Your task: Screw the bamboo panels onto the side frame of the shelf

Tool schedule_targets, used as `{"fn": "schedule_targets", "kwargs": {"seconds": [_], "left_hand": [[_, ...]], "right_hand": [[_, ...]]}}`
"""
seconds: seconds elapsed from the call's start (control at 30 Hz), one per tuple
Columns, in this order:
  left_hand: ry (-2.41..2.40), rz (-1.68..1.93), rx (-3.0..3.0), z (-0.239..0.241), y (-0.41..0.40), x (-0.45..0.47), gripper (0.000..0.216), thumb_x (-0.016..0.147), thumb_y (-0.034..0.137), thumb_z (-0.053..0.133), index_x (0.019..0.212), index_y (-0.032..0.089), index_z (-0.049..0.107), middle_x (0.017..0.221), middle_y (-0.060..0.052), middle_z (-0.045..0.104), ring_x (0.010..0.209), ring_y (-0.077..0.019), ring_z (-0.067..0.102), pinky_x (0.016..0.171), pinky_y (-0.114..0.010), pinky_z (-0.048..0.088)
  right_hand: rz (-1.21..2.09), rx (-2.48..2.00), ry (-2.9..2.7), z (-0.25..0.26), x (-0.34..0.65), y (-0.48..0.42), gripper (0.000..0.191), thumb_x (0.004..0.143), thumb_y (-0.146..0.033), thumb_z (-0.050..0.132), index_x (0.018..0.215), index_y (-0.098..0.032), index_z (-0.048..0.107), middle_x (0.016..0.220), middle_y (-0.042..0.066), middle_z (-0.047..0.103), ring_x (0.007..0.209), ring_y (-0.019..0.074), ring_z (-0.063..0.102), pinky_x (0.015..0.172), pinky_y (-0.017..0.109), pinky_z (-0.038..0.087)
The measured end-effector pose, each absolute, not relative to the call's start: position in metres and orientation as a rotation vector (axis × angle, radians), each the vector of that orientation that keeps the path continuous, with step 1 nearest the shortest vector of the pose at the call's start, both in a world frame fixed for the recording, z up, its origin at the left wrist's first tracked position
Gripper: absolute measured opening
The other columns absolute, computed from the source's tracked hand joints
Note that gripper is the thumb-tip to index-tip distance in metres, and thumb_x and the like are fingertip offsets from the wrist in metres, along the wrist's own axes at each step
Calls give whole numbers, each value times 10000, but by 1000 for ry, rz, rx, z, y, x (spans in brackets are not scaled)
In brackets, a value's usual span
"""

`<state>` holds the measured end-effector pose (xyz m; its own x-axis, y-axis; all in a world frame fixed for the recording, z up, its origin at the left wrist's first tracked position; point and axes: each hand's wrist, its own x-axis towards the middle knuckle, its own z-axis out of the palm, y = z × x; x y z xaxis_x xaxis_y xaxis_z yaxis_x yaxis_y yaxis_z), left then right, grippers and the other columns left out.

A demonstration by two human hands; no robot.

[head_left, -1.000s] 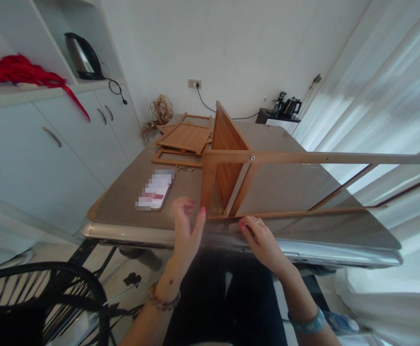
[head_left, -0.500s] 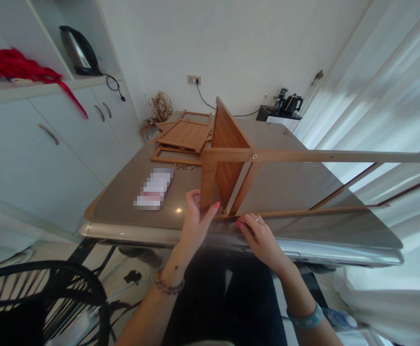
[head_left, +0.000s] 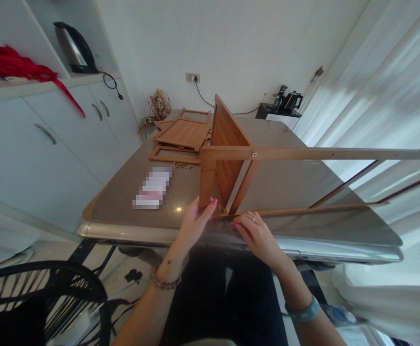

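A partly assembled wooden frame [head_left: 289, 154] lies on its side on the grey table [head_left: 130, 226], with a slatted panel [head_left: 227, 139] standing up inside it. My left hand [head_left: 194, 222] is closed around the foot of the frame's near upright post [head_left: 207, 182]. My right hand [head_left: 255, 231] rests at the table's near edge, fingers pinched on the frame's lower rail [head_left: 303, 210] close to that corner. Whether a small tool sits under its fingers is hidden.
Loose wooden panels [head_left: 183, 134] are stacked at the table's far left, with small screws [head_left: 183, 166] beside them. A phone [head_left: 152, 187] lies left of the frame. White cabinets [head_left: 51, 139] stand left, a black wire chair [head_left: 40, 298] near left, curtains [head_left: 386, 96] right.
My left hand has moved up from the table edge and closed on the foot of the upright post. My right hand has stayed at the lower rail, shifting slightly left.
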<state>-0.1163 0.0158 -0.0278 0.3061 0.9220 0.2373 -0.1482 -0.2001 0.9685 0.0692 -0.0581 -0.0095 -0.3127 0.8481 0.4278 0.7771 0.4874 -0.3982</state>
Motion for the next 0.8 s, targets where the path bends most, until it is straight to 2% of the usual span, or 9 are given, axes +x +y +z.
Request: {"fn": "schedule_targets", "kwargs": {"seconds": [0.43,0.8], "left_hand": [[722,1051,1372,-20,16,-117,396,830,527,575,701,160,501,597,52,423,513,-60,361,508,-210,290],[791,1003,1388,-18,-5,-122,349,861,483,558,737,160,513,611,48,432,531,-64,375,515,-203,296]], "right_hand": [[-444,-1200,-2370,-14,88,-60,97,912,-216,542,893,-169,625,761,26,632,739,136,518,728,286,355],[-601,-1073,-2375,-18,92,-76,134,885,-152,568,1002,-155,634,833,47,686,711,133,541,686,295,406]]}}
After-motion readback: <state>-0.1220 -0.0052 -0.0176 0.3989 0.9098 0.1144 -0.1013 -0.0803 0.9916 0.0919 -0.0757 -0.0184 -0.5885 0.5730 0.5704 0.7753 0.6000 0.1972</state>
